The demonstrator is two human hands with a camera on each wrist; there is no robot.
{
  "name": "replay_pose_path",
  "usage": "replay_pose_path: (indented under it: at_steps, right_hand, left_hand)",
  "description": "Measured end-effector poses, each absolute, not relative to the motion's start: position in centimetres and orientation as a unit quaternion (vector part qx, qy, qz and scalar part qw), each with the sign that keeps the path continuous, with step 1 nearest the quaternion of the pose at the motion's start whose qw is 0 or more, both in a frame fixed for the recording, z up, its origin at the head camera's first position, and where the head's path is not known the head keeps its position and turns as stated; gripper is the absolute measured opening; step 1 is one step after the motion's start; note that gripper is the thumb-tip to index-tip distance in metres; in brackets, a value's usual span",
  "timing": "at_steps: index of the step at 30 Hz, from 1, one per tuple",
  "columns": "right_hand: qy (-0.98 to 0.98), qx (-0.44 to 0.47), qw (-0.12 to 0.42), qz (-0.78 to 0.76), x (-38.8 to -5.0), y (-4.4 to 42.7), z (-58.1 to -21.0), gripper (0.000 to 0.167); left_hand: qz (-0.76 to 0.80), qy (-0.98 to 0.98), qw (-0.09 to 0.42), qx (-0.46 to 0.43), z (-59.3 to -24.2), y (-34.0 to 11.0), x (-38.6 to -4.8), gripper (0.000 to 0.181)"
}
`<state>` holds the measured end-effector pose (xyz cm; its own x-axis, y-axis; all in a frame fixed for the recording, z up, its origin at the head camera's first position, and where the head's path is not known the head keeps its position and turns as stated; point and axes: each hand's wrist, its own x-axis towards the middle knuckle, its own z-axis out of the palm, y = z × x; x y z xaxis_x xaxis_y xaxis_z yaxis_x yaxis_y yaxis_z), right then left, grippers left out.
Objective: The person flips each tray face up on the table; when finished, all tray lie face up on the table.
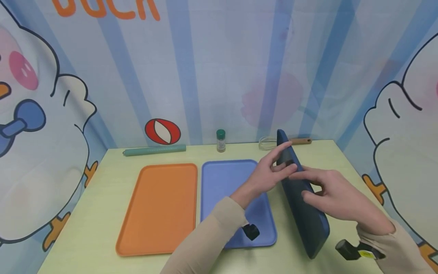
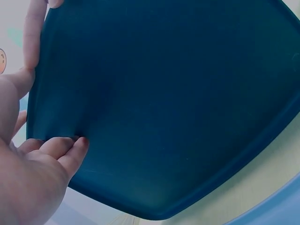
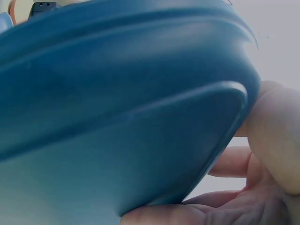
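Observation:
A dark blue tray [image 1: 301,209] is held on edge, steeply tilted, over the right side of the table. My left hand [image 1: 263,173] holds its upper rim, and in the left wrist view its curled fingertips [image 2: 75,152] rest against the tray's broad face. From the right, my right hand [image 1: 337,192] grips the same upper rim; in the right wrist view its fingers [image 3: 164,215] meet the tray's underside [image 3: 117,159]. Below and left of the dark tray lies a lighter blue tray [image 1: 224,179], partly covered by my left forearm.
An orange tray [image 1: 165,209] lies flat at the left. Along the back edge are a long teal rod [image 1: 154,150], a small jar with a green cap [image 1: 221,140] and a whisk [image 1: 301,141] partly behind the dark tray. A striped cloth backdrop [image 1: 219,76] closes the back.

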<state>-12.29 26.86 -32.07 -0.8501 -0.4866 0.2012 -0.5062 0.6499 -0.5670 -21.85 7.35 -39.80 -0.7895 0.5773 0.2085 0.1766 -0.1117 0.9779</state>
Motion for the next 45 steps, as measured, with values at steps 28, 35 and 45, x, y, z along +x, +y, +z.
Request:
replay_pose_path:
  at_steps: [28,35,45]
  right_hand:
    - [-0.899,0.229,0.026,0.371,-11.7,28.4,-31.5,0.056]
    - [-0.879,0.202,0.004,0.432,-11.9,29.3,-31.8,0.061]
    - [-0.876,0.162,0.005,0.455,-12.8,31.4,-33.2,0.057]
  left_hand:
    - [0.691,0.622,0.148,0.338,-38.9,7.5,-22.0,0.060]
    - [0.690,0.623,0.150,0.338,-38.9,7.6,-21.9,0.061]
    - [0.709,0.624,0.128,0.303,-39.4,7.2,-22.1,0.057]
